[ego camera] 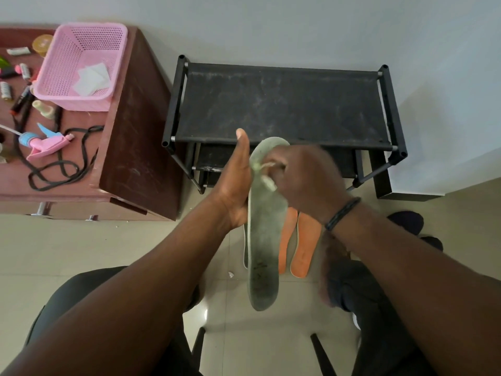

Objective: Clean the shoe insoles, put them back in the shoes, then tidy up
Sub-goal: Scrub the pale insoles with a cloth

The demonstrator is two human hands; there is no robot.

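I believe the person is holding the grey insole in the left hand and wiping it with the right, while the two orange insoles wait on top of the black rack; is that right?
Not quite: the head view shows the orange insoles lying on the floor in front of the black rack, not on it. The left hand does hold the grey insole while the right hand wipes it.

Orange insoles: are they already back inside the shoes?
No, the two orange insoles lie bare on the floor tiles behind the grey insole that the left hand holds.
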